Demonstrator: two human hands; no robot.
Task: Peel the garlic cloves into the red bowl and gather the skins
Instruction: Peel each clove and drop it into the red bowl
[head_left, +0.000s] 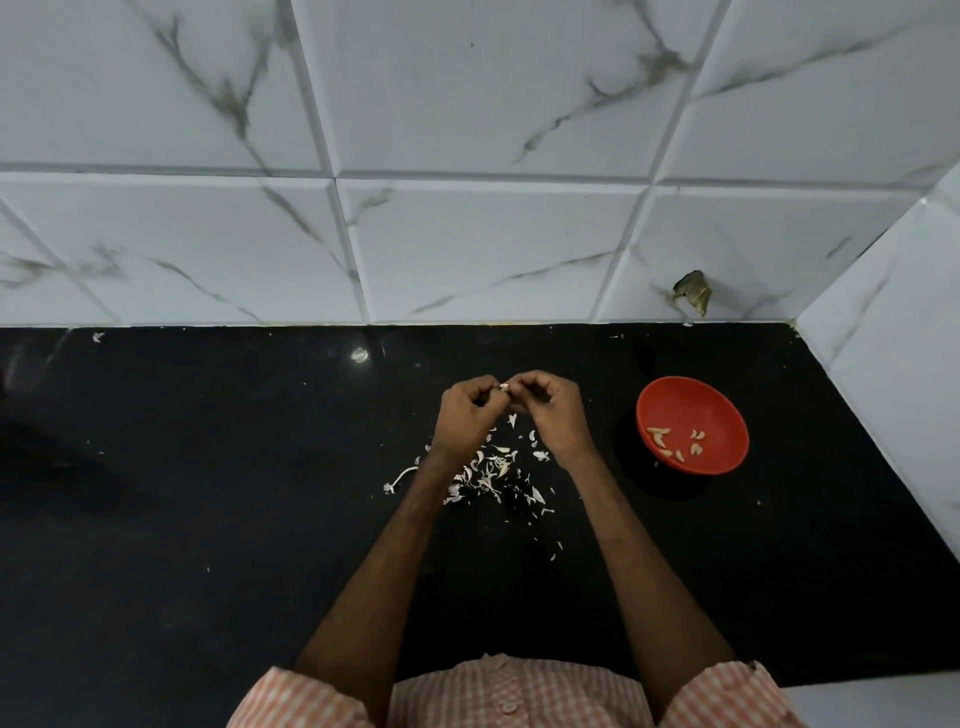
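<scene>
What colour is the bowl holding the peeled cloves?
Red: the bowl, on the black counter, shows best in the head view.

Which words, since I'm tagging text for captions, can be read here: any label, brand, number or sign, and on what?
None: no readable text shows anywhere.
The bowl is plain red, the tiles bear only grey veins, the counter and skins carry no marks, and the shirt is plain checks.

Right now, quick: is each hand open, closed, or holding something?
Left hand: closed, pinching a garlic clove.
Right hand: closed, pinching the same garlic clove from the other side.
</scene>
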